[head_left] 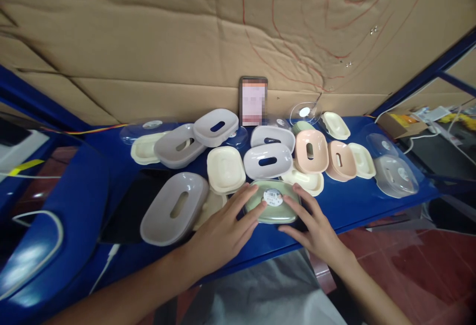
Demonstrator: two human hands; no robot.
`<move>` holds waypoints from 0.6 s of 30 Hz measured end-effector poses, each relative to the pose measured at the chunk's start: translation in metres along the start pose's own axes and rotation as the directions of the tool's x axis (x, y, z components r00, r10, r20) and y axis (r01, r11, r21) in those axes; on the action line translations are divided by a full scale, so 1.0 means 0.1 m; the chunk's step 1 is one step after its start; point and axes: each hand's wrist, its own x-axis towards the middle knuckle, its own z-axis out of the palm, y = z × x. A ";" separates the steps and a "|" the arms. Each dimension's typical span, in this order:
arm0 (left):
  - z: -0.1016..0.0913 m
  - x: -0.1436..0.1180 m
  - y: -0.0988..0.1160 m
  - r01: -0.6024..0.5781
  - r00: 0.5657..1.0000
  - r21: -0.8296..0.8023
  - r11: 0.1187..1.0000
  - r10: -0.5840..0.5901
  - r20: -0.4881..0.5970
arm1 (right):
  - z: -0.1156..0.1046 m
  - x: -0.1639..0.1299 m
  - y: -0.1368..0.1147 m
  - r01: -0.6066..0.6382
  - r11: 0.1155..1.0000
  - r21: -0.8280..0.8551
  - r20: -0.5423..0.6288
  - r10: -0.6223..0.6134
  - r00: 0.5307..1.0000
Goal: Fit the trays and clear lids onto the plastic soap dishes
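A pale green soap box with a clear lid and a round sticker [273,202] lies at the front of the blue shelf [353,201]. My left hand [219,233] rests flat beside it, fingers spread and touching its left edge. My right hand [316,226] touches its right edge, fingers spread too. Neither hand lifts the box. Just behind it stand a white slotted tray [267,160] and a cream tray [225,168].
Several grey, cream, pink and white soap-box parts crowd the shelf, such as a big grey tray [174,207], pink trays [311,150] and clear lids [394,175]. A phone [253,100] leans on the cardboard wall [148,42]. A blue frame post [424,74] rises at right.
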 end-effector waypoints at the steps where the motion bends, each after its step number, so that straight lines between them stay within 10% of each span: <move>1: 0.00 0.00 0.00 0.000 1.000 -0.005 1.000 0.000 0.002 | 0.01 0.01 0.01 -0.027 1.000 0.006 0.013 0.027 1.000; 7: -0.07 -0.01 0.06 -0.032 0.999 -0.071 0.997 0.030 -0.036 | -0.09 -0.05 0.06 -0.004 1.000 -0.006 -0.053 0.004 0.999; 11: -0.13 -0.02 0.10 -0.092 0.994 -0.001 0.996 0.092 -0.057 | -0.62 -0.16 0.29 -0.021 0.982 -0.186 -0.259 -0.029 0.965; 18: -0.10 0.04 0.08 -0.128 0.992 -0.004 0.992 0.128 -0.003 | -1.84 0.33 1.98 -0.626 0.646 -0.436 -0.583 0.327 0.744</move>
